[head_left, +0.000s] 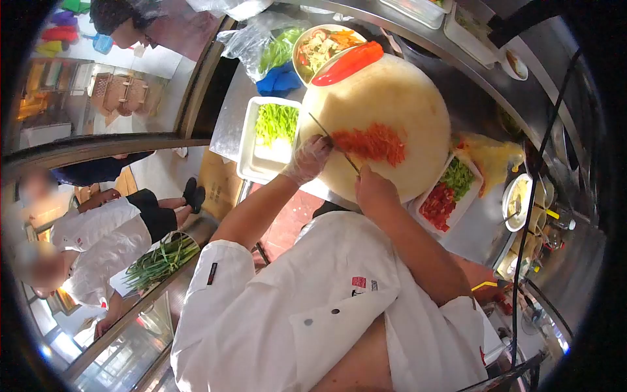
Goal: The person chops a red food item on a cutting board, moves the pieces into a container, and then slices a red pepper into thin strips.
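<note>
My right hand (377,194) is closed round the handle of a knife (346,157), whose blade lies over the round cutting board (418,98). At the blade's left side my gloved left hand (309,159) has its fingers bent together on the board; what they press on is hidden. Thin red strips (379,144) are spread out just right of the blade. Long red pepper pieces (347,63) rest at the board's far edge, beside a bowl of mixed food (321,49).
Left of the board stands a white tray (249,140) with cut greens. A tray (474,171) of chopped red and green pieces is at the right. A blue cloth (277,80) and plastic bag (245,52) lie behind. Other people (104,222) are at the left, near green stalks (163,261).
</note>
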`<state>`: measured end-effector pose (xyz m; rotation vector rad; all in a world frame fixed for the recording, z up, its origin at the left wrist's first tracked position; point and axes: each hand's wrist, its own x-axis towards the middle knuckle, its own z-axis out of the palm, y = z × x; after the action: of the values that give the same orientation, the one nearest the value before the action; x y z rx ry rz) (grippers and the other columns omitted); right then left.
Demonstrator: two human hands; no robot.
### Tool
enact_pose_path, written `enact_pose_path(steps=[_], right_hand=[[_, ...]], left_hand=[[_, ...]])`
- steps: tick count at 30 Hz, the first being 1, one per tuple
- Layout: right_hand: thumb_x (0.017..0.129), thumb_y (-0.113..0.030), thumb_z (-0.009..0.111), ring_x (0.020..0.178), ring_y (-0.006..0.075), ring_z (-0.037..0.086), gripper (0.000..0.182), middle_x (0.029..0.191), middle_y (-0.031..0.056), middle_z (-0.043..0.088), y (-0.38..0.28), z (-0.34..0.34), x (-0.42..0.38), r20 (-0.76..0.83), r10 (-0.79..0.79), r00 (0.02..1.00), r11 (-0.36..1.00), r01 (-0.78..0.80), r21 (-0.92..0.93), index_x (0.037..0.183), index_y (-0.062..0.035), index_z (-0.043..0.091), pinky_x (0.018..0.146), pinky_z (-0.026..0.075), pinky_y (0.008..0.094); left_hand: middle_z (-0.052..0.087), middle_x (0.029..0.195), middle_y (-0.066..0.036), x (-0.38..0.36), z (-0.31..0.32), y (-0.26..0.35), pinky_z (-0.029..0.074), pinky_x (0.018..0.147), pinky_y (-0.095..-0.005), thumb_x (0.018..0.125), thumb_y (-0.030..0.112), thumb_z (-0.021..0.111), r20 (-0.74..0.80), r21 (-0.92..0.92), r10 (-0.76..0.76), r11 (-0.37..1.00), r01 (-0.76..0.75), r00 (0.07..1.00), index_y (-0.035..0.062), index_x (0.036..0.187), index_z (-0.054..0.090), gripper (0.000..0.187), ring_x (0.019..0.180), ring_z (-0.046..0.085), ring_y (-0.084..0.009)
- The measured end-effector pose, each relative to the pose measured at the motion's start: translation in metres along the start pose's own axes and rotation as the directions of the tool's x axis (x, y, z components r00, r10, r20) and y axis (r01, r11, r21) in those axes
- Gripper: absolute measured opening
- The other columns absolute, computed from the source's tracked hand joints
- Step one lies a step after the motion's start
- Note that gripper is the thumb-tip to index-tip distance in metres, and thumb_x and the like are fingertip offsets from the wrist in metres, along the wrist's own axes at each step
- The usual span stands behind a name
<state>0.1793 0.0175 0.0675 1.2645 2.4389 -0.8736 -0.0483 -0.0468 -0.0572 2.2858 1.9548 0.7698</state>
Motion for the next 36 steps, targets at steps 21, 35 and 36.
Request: enact_pose_path(steps=[21,35,36], right_hand=[[0.106,-0.022,0.052,0.090,0.0478,0.072,0.021,0.097,0.0266,0.073,0.003,0.013,0.007,0.006,-0.049,0.999,0.999,0.049,0.004,0.110,-0.0011,0.054,0.083,0.058,0.0586],[0.107,-0.024,0.051,0.089,0.0471,0.073,0.022,0.093,0.0261,0.073,0.004,0.023,0.003,0.005,-0.037,0.999,0.999,0.037,-0.018,0.105,-0.0022,0.054,0.081,0.057,0.0577],[0.107,-0.024,0.051,0.089,0.0471,0.073,0.022,0.094,0.0262,0.073,0.003,0.021,0.004,-0.002,-0.054,0.999,0.999,0.054,-0.006,0.105,-0.0022,0.054,0.080,0.057,0.0577]], left_hand=[[0.066,0.112,-0.014,-0.007,-0.014,0.009,0.056,0.082,-0.0460,0.090,0.010,0.065,-0.071,-0.005,-0.015,1.000,0.015,0.997,0.0038,0.106,0.069,0.018,0.103,0.064,-0.0345],[0.068,0.111,-0.017,-0.030,0.002,0.007,0.058,0.084,-0.0465,0.092,0.008,0.067,-0.106,-0.063,-0.180,0.983,0.175,0.978,0.0039,0.114,0.069,0.023,0.101,0.067,-0.0380],[0.069,0.108,-0.018,-0.029,0.000,0.007,0.058,0.082,-0.0464,0.094,0.009,0.068,-0.162,0.025,-0.095,0.995,0.100,0.982,0.0038,0.113,0.069,0.020,0.099,0.068,-0.0379]])
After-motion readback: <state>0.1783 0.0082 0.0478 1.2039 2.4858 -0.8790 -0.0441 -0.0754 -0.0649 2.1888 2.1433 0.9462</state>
